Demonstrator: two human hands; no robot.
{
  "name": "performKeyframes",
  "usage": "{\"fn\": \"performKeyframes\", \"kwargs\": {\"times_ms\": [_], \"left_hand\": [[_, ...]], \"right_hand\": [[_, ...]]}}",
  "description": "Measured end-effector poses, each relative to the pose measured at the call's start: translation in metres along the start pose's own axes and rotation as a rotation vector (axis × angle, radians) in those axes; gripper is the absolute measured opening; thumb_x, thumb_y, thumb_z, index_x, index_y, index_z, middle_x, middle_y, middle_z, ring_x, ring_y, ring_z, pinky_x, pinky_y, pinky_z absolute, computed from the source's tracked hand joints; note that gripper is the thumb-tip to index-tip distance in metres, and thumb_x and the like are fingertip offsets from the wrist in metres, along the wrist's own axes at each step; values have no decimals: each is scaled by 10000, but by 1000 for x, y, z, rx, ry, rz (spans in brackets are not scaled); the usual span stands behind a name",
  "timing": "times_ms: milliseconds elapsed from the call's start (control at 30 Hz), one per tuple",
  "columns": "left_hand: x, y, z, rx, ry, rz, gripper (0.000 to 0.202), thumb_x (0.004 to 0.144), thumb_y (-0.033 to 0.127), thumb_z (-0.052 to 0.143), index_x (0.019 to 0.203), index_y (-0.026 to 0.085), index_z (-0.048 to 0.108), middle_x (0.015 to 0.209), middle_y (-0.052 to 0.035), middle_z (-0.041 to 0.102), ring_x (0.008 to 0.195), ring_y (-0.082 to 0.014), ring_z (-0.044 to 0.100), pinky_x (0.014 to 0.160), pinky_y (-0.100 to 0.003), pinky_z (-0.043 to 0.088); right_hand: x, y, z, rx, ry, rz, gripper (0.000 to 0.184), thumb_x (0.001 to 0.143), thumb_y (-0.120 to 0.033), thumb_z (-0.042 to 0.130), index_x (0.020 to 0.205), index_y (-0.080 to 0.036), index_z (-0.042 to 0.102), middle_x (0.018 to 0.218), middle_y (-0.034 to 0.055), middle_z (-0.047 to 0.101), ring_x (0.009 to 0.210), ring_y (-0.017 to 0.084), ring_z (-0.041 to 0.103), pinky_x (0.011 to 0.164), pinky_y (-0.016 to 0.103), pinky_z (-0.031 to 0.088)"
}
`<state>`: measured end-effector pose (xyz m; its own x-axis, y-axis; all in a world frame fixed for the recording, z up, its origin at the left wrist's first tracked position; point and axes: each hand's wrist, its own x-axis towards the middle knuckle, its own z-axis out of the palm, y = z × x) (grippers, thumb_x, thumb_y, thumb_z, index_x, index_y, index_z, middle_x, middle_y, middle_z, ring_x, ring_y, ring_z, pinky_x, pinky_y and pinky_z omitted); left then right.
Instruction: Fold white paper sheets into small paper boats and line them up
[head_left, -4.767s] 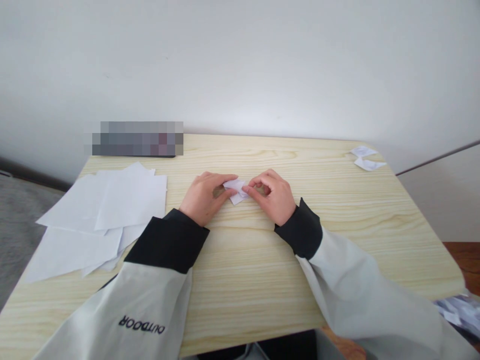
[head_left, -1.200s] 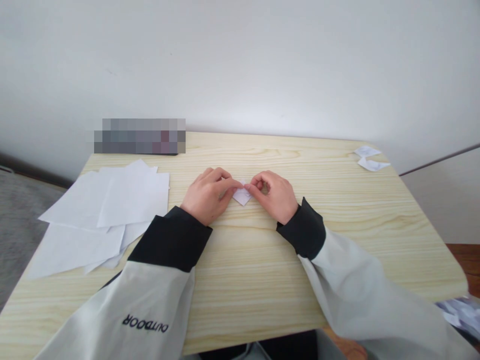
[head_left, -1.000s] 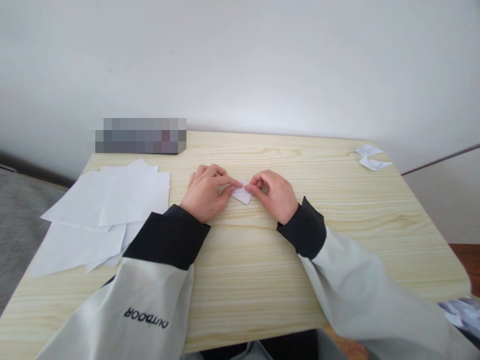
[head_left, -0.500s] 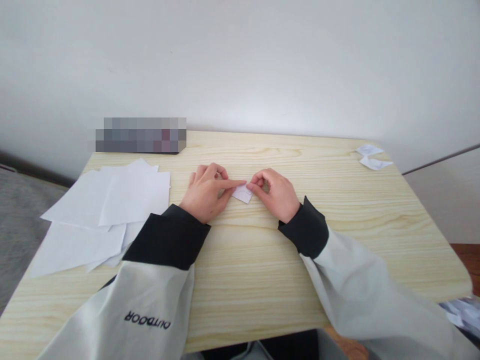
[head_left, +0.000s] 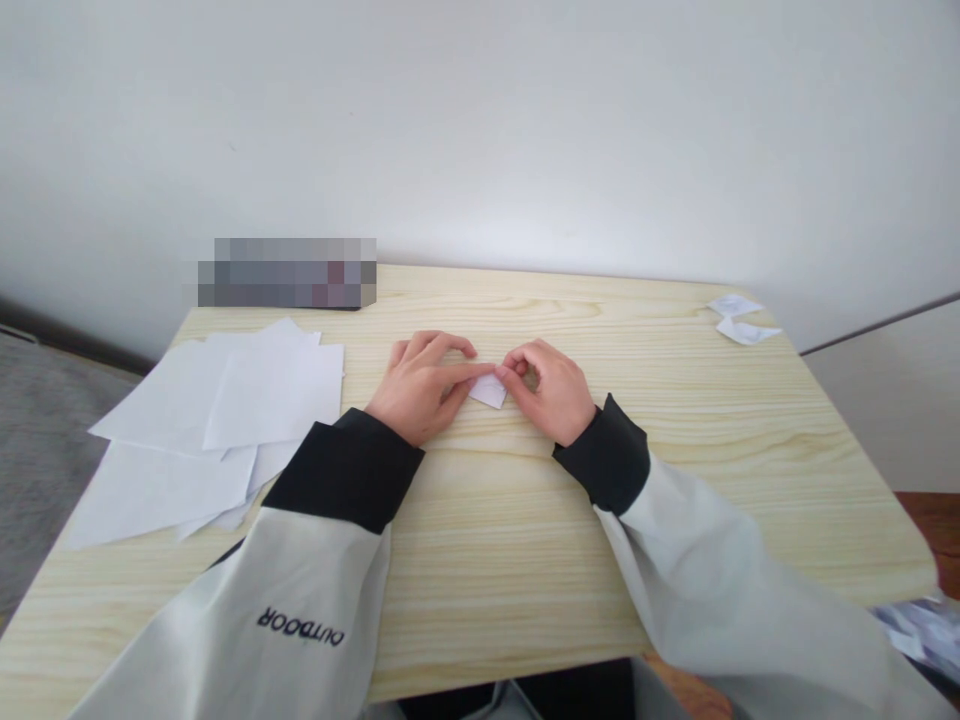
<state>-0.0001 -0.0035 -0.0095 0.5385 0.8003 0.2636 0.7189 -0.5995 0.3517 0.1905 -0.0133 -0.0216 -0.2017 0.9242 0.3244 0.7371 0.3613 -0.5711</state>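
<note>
A small folded piece of white paper (head_left: 489, 391) lies on the wooden table between my two hands. My left hand (head_left: 424, 388) pinches its left side, with the index finger stretched along the top edge and the thumb below. At the upper right corner, my right hand (head_left: 550, 388) grips the paper between thumb and curled index finger. The fingertips of both hands almost meet at the top edge and cover part of it.
Several overlapping sheets of white paper (head_left: 274, 395) lie on the table's left. Two small folded paper pieces (head_left: 742, 330) rest at the far right corner. A blurred-out dark object (head_left: 285, 280) stands at the back left by the wall. Crumpled paper (head_left: 926, 630) shows below the right edge.
My left index fingertip has slid slightly right along the paper's top edge, and the other left fingers have spread a little. The right hand keeps its pinch. The view has shifted slightly.
</note>
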Motion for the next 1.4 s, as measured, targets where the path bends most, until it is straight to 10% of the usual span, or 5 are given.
{"fn": "performKeyframes", "kwargs": {"times_ms": [433, 933, 1167, 1400], "left_hand": [[1, 0, 3, 32, 70, -101, 295, 881, 366, 508, 1094, 222, 654, 1187, -81, 596, 1124, -279, 477, 927, -450, 379], [5, 6, -5, -568, 182, -285, 224, 751, 399, 644, 790, 179, 659, 782, -10, 703, 759, -158, 620, 752, -282, 467], [4, -4, -7, -853, 56, -420, 306, 646, 439, 742, 789, 170, 707, 771, -30, 737, 713, -178, 665, 695, -277, 522], [5, 0, -13, -656, 156, -337, 385, 844, 480, 508, 854, 169, 734, 886, -50, 740, 808, -184, 649, 779, -286, 509]], "right_hand": [[-4, 2, 2, 29, 33, -68, 212, 820, -350, 632, 943, -179, 659, 914, 64, 624, 880, 186, 603, 798, 312, 470], [-3, -4, -9, 348, 15, -6, 169, 800, -336, 646, 732, -186, 684, 676, -2, 667, 537, 91, 534, 517, 223, 423], [-3, -3, -9, 395, 50, -13, 128, 766, -314, 692, 719, -196, 709, 668, -1, 680, 548, 97, 572, 532, 222, 459], [-3, -2, -14, 326, 170, -257, 76, 813, -246, 649, 784, -211, 709, 766, 34, 704, 651, 122, 634, 618, 251, 531]]}}
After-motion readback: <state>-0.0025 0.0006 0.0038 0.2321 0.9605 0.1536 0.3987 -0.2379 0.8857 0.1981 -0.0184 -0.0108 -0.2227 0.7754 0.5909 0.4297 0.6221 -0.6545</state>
